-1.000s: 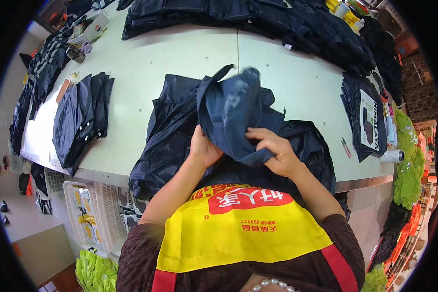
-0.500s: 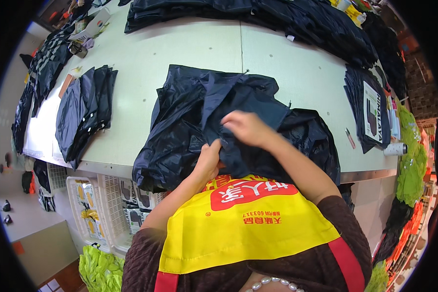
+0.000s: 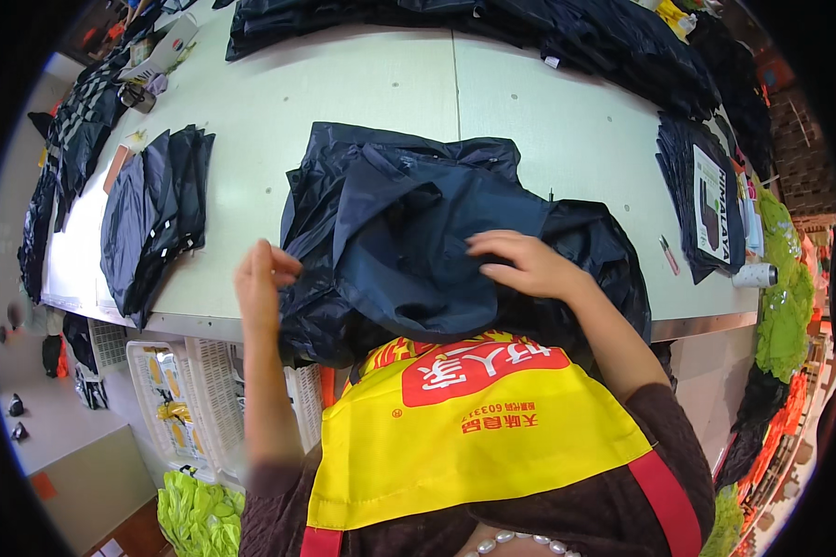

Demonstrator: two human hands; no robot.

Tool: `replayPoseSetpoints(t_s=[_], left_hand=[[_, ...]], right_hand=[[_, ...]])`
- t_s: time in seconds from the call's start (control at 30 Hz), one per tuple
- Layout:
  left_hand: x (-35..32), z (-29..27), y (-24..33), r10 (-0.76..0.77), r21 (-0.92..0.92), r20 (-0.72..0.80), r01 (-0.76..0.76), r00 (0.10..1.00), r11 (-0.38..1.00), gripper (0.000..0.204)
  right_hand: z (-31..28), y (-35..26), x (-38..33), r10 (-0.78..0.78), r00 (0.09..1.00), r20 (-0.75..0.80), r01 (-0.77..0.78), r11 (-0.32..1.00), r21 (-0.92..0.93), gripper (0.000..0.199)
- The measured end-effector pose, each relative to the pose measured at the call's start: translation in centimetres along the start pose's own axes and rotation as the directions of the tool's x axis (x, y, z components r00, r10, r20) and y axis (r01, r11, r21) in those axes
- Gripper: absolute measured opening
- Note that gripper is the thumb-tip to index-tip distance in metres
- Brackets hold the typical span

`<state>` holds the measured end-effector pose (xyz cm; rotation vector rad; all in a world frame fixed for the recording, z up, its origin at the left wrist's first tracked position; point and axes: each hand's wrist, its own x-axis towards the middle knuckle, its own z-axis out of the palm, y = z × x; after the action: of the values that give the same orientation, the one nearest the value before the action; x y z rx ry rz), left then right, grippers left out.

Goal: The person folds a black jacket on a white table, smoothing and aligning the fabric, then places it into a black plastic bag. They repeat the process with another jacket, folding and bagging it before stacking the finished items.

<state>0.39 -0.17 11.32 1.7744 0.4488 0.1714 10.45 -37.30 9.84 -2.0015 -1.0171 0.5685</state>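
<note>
While the right hand lies spread and flat on the dark garment at the table's near edge, the left hand pinches its left side with curled fingers. Risk: slippery fabric overhangs; uneven pull could drag it off.

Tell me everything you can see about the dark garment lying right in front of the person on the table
The dark navy garment is thin, slightly shiny fabric, like light nylon, crumpled and loosely folded over itself. It lies on the pale green table at the near edge, its lower part hanging toward the yellow apron. A smoother folded panel sits on top, with wrinkled layers spreading out beneath. The right hand presses flat on that top panel. The left hand is at its left edge, fingers curled; whether it grips the fabric is unclear.
</note>
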Motion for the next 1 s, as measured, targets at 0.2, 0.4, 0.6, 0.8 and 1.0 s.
replayPoseSetpoints(t_s=[0.2,0.4,0.6,0.8,1.0], left_hand=[[2.0,9.2,8.4,0.511,0.544,0.438,-0.671,0.740,0.504,0.050],[7.7,9.7,3.6,-0.143,0.783,0.622,-0.614,0.770,0.101,0.021],[8.5,4.5,0.6,-0.365,0.270,0.210,0.305,0.907,0.913,0.016],[9.7,-5.2,-7.0,-0.539,0.075,0.011,0.537,0.842,0.841,0.008],[5.3,3.6,-3.9,0.351,0.298,-0.453,-0.232,0.819,0.926,0.065]], right_hand=[[2.3,-1.6,-4.6,-0.111,0.986,-0.124,0.033,0.859,-0.511,0.053],[2.3,2.8,-3.3,-0.002,1.000,0.001,0.002,0.823,-0.568,0.038],[3.9,3.6,-3.5,-0.111,0.972,-0.208,-0.016,0.849,-0.527,0.048],[-2.6,7.4,-3.8,0.146,0.988,-0.044,-0.147,0.832,-0.534,0.024],[-7.3,6.7,-0.8,0.478,0.872,-0.108,-0.460,0.722,-0.516,0.034]])
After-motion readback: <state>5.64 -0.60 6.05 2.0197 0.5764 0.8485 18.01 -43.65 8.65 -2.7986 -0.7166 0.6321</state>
